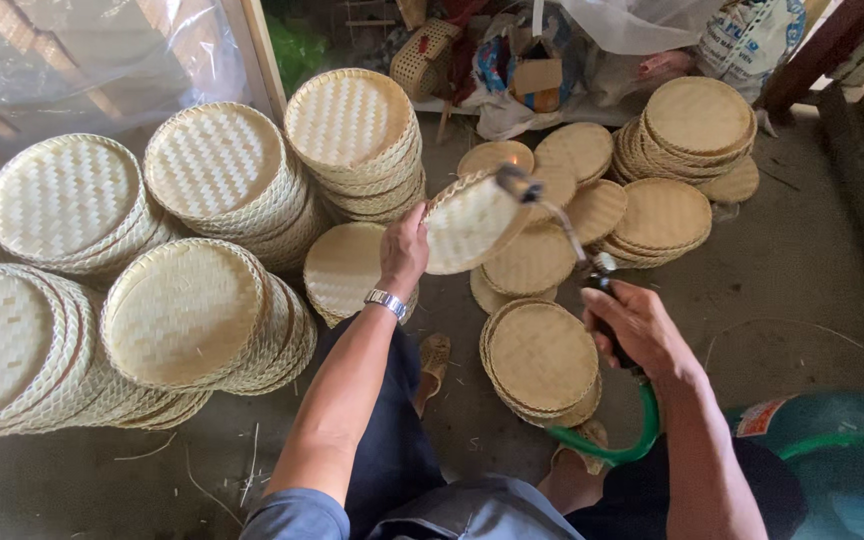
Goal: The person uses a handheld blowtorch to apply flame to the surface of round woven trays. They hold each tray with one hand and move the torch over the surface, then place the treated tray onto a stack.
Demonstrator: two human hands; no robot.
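Pale woven trays [187, 315] stand in tilted stacks on the concrete floor [802, 290] at the left. The left hand [404, 252] clasps one pale round tray [469, 222] by its rim, tipped up in mid-air so its face meets the torch nozzle [518, 183]. The right hand [632, 325] is wrapped around the torch handle [607, 300], its green hose [612, 445] trailing below. Browner trays [542, 358] lie in stacks toward the right.

Silver wristwatch [387, 302], blue-grey short sleeve [297, 515], dark trousers [392, 440]
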